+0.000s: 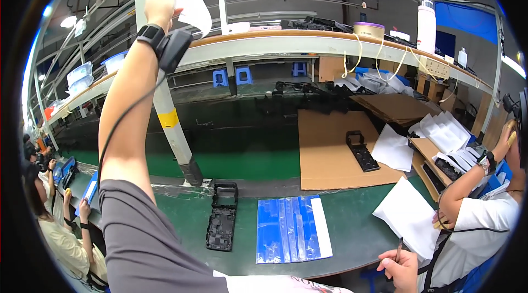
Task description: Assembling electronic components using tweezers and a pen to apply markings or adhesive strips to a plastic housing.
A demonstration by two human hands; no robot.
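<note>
Bench (352,221): green; black frame (222,227) and blue sheet (286,230) lie side by side, apart
Cardboard (324,155): flat on bench, second frame (363,151) on top
Room: white post (170,120), raised shelf (264,38), co-workers either side
Tub (369,30): on shelf, contents hidden
Left hand (160,8): raised at post, pinching paper (192,10)
Right hand (401,272): near bench edge, fingers closed on thin tool (399,249)

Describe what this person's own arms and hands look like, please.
The left hand is ungloved; its wrist wears a black band with a chunky black box. A thin dark cable runs along the forearm toward a dark grey sleeve. The right hand is ungloved too; its sleeve isn't visible.
</note>
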